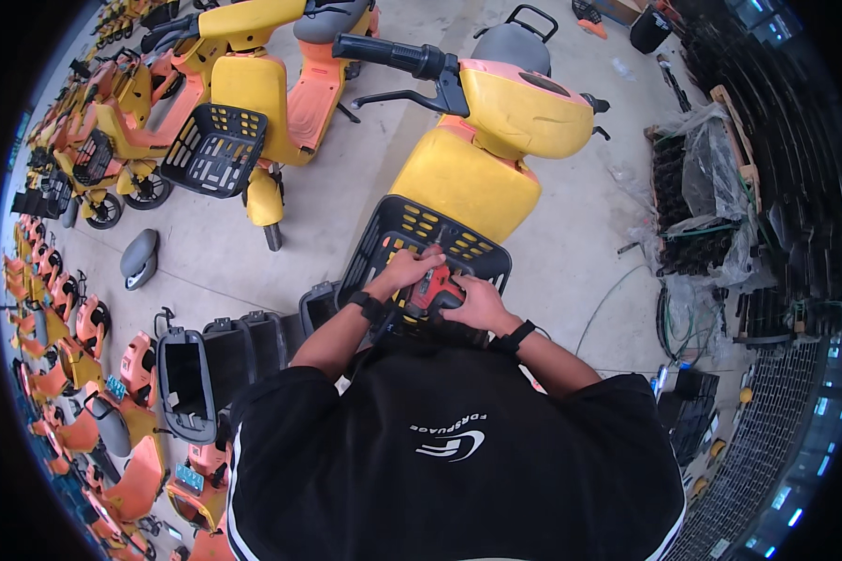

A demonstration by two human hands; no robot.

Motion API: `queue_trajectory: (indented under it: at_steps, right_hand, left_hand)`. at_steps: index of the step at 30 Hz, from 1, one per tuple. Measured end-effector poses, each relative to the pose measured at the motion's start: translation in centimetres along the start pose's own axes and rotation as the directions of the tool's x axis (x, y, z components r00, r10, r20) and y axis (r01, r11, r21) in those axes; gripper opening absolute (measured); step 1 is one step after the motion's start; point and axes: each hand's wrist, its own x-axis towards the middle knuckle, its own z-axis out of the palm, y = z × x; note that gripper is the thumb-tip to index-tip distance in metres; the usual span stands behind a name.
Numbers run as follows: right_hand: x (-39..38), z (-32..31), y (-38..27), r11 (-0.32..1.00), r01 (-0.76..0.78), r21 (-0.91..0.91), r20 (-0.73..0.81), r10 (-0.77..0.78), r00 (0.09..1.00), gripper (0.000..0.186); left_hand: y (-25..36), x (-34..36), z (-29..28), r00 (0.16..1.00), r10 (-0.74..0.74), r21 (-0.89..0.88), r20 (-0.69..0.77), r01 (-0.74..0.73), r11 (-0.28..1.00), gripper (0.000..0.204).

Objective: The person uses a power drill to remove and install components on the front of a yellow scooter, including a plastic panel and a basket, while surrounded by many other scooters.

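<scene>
A red and black cordless drill (430, 289) is held in both my hands, over the black basket (369, 245) on the front of a yellow electric scooter (466, 184). My right hand (478, 305) is closed round the drill's grip. With its fingers curled, my left hand (410, 268) holds the drill near its front end. The drill's tip points away from me toward the basket's back wall, next to the yellow front panel. Whether the tip touches a screw is too small to tell.
More yellow and orange scooters, one with a black basket (217, 150), stand at the left. A grey seat (140, 257) lies on the floor. Black bins (186, 383) stand beside my left arm. At the right are plastic-wrapped black parts (711, 178) and a green cord (601, 304).
</scene>
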Motion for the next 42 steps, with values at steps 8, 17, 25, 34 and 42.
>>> queue_trajectory:
  at_steps: [8, 17, 25, 34, 42]
  right_hand:
    - [0.6, 0.4, 0.5, 1.000, -0.011, -0.013, -0.038, 0.010, 0.999, 0.066]
    - [0.0, 1.1, 0.9, 1.000, -0.006, 0.010, -0.028, 0.006, 1.000, 0.066]
    - [0.1, 1.2, 0.6, 0.997, 0.076, 0.008, -0.119, -0.074, 0.990, 0.056]
    - [0.1, 0.8, 0.1, 0.991, 0.015, 0.131, -0.078, -0.004, 0.997, 0.051]
    - [0.3, -0.2, -0.3, 0.997, 0.005, -0.071, -0.020, -0.006, 1.000, 0.049]
  left_hand:
    - [1.2, -0.5, -0.3, 0.999, 0.021, -0.057, -0.026, -0.022, 0.998, 0.068]
    - [-0.2, -0.2, 1.0, 0.992, 0.062, -0.049, -0.109, -0.067, 0.997, 0.072]
    - [-0.8, -0.1, 1.5, 0.988, 0.037, -0.104, -0.150, -0.053, 0.993, 0.069]
    - [1.8, -0.6, 0.7, 0.983, -0.002, 0.060, -0.181, 0.013, 0.998, 0.070]
    - [-0.2, 0.3, 1.6, 0.992, -0.010, -0.100, -0.129, -0.003, 0.995, 0.065]
